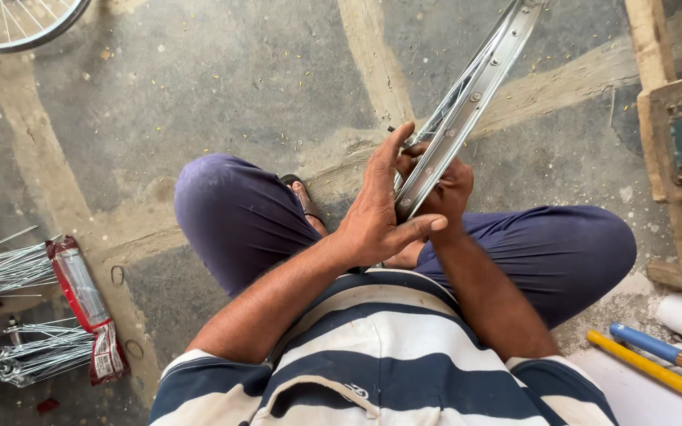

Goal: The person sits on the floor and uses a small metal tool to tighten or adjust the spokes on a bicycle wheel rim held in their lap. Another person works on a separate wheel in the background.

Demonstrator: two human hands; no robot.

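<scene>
Striped shirt (372,355), navy and cream, nearest the lens; navy trousers (238,213) folded cross-legged on the concrete floor (199,87).

Bicycle wheel rim (467,95), bare metal with spoke holes and a few spokes fitted, slanted up and away from the lap toward top right. Lower end pinched between both hands above the knees.

Left hand (376,209): fingers straight, palm pressed flat to the near side of the rim, thumb stretched out to the right. Not clenched; steadying more than gripping.

Right hand (444,185): curled around the rim from the far side, fingers closed behind the metal. Whether a small part or tool also pinched there: cannot tell, hidden by the rim.

Left of frame: loose spoke bundles (17,315) beside a red-ended clear packet (80,304). Second wheel (17,24) at top-left corner. Wooden frame (676,142) at right; blue and yellow handles (657,359) lower right.

Risks, judged:
- Flat left palm, weak hold; rim likely to twist or slide off the lap under sideways force.
- Long unsupported upper end; could swing into the wooden frame.
- Loose spoke ends near the fingers; scratch or jab possible.
</scene>
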